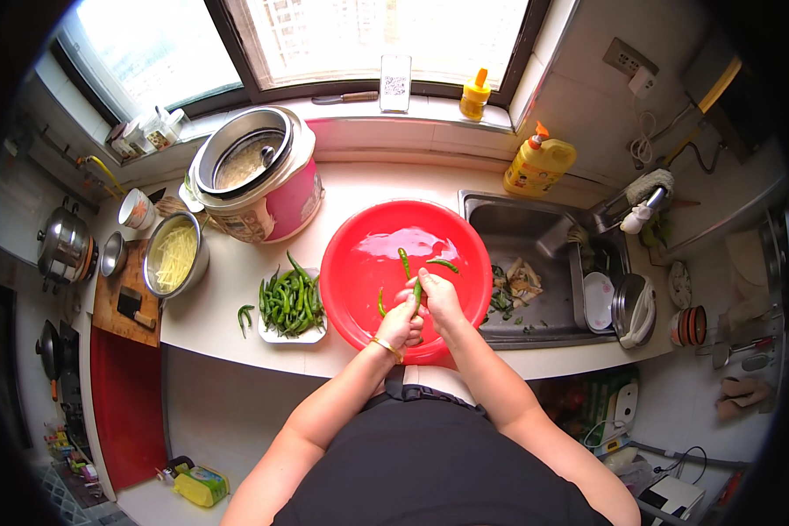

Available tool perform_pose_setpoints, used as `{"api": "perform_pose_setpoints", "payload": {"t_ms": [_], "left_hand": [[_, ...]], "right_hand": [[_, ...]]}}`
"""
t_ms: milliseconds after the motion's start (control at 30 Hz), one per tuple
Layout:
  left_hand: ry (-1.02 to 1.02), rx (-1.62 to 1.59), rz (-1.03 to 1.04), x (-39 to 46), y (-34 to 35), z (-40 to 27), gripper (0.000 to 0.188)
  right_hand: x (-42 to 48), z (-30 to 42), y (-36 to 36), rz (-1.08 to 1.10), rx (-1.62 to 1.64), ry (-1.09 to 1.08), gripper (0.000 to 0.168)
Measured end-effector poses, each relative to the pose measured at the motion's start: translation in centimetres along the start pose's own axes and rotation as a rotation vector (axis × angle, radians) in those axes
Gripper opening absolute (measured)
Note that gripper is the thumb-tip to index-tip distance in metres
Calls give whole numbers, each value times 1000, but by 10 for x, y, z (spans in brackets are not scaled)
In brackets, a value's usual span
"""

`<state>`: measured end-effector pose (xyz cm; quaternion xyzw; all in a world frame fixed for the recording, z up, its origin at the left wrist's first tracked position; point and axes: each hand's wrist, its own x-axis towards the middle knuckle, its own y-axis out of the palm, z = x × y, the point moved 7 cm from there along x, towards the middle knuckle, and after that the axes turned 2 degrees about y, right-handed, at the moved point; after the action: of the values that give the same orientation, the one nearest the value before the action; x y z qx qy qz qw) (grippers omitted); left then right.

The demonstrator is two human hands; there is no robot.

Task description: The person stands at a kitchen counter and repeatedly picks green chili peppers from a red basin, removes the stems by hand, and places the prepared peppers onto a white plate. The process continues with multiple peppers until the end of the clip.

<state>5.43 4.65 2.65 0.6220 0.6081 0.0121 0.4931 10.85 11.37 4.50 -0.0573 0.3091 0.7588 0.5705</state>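
Over a red plastic basin [348, 263] of water, both hands meet on one green chili pepper [417, 295]. My left hand [400, 323], with a gold bangle at the wrist, grips its lower part. The fingers of my right hand [438, 297] pinch it higher up. Beyond and beside my hands, a few more green chilies lie in the basin, among them a curved one [443, 264] and an upright-looking one [404, 262]. To the left of the basin, a white dish [292, 338] holds a heap of green chilies [290, 299].
Loose chilies [244, 317] lie left of the dish. A rice cooker [296, 204] and a bowl of shredded potato [176, 260] stand behind. A cleaver [135, 308] rests on the cutting board [110, 329]. The steel sink [552, 332] at right contains peelings [518, 284]; a yellow pump bottle [538, 164] stands behind it.
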Motion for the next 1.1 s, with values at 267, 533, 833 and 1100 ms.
{"api": "perform_pose_setpoints", "payload": {"t_ms": [267, 533, 833, 1100], "left_hand": [[-72, -117, 153, -6, 4, -9, 44], [-181, -228, 308, -11, 23, -1, 45], [125, -143, 228, -10, 18, -22, 12], [158, -189, 261, -9, 12, -22, 24]], "right_hand": [[-12, 11, 15, 144, -58, -27, 13], [9, -2, -1, -59, 20, 35, 32], [6, 7, -1, 96, 225, 11, 19], [4, 7, 2, 212, 265, -6, 19]]}}
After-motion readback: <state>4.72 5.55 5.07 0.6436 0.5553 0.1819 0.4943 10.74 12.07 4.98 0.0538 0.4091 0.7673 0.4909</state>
